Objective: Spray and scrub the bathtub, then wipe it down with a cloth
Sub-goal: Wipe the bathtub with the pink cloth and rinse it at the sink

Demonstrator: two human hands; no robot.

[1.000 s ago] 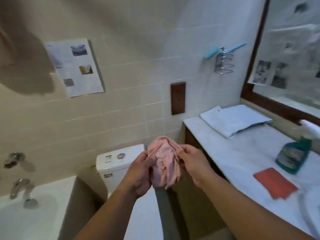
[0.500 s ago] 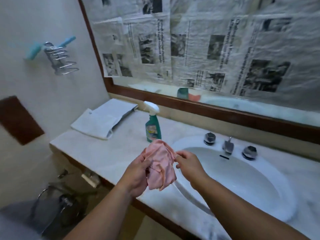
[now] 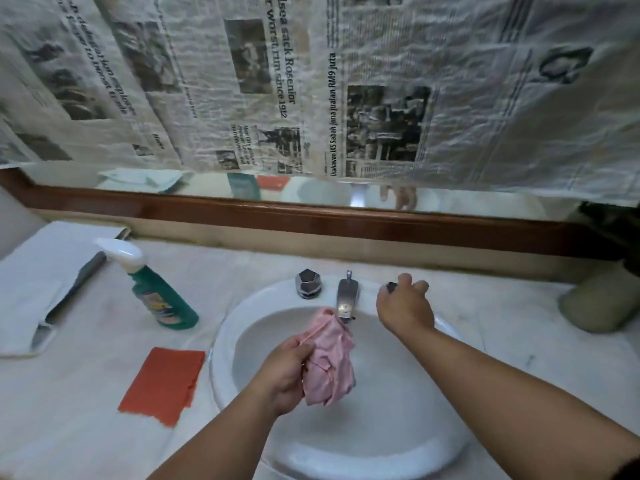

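Observation:
My left hand (image 3: 285, 370) grips a bunched pink cloth (image 3: 330, 358) over the white sink basin (image 3: 346, 445), just below the chrome spout (image 3: 346, 299). My right hand (image 3: 405, 304) curls round the right tap knob (image 3: 391, 286), which is mostly hidden under the fingers. A green spray bottle (image 3: 162, 294) with a white trigger head stands on the counter left of the sink. An orange-red scrub pad (image 3: 162, 382) lies flat in front of it. The bathtub is out of view.
The left tap knob (image 3: 309, 283) stands free. A folded white towel (image 3: 38, 289) lies at the counter's far left. A mirror with a wooden frame (image 3: 311, 223) is covered in newspaper (image 3: 311, 81). A pale round object (image 3: 594, 304) sits at the right of the marble counter (image 3: 69, 427).
The view has swung from the toilet and tub round to the sink. My right hand let go of the cloth and went to the right tap knob; my left hand carried the cloth under the spout.

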